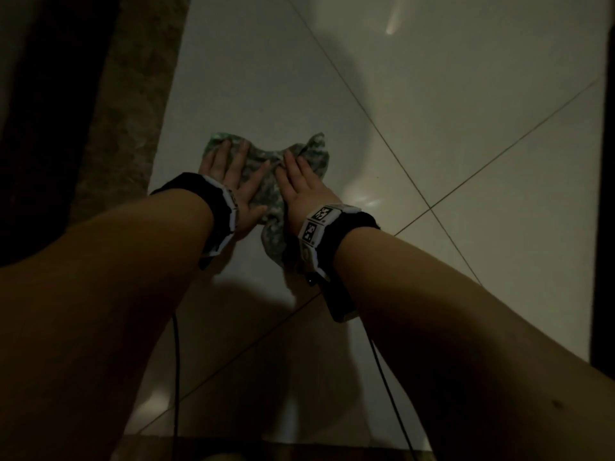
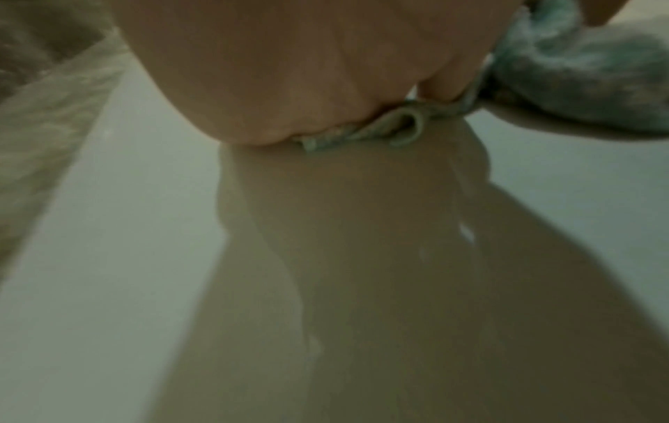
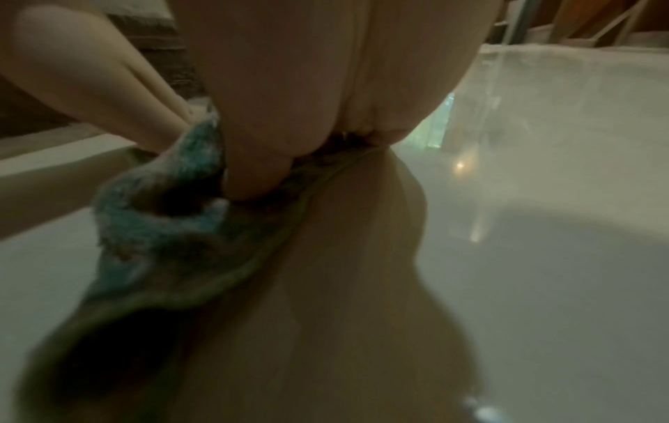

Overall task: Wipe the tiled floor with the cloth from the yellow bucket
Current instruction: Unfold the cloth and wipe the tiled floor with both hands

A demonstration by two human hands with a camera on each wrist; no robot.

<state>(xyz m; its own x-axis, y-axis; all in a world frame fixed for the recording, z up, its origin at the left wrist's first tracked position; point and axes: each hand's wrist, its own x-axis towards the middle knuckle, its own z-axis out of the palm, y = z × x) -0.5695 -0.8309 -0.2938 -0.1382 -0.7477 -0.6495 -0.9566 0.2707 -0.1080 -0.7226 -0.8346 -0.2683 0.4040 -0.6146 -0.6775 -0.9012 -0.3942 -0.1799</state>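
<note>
A rumpled green and white cloth lies on the pale glossy tiled floor. My left hand presses flat on its left part with straight, spread fingers. My right hand presses flat on its right part, fingers straight. In the left wrist view the heel of the left hand rests on the cloth's edge. In the right wrist view the right hand bears down on the bunched cloth. The yellow bucket is out of view.
A brown speckled stone strip borders the tiles on the left, with a dark wall or door beyond. A dark vertical edge stands at the right. Grout lines cross the floor. Cables hang from both wristbands.
</note>
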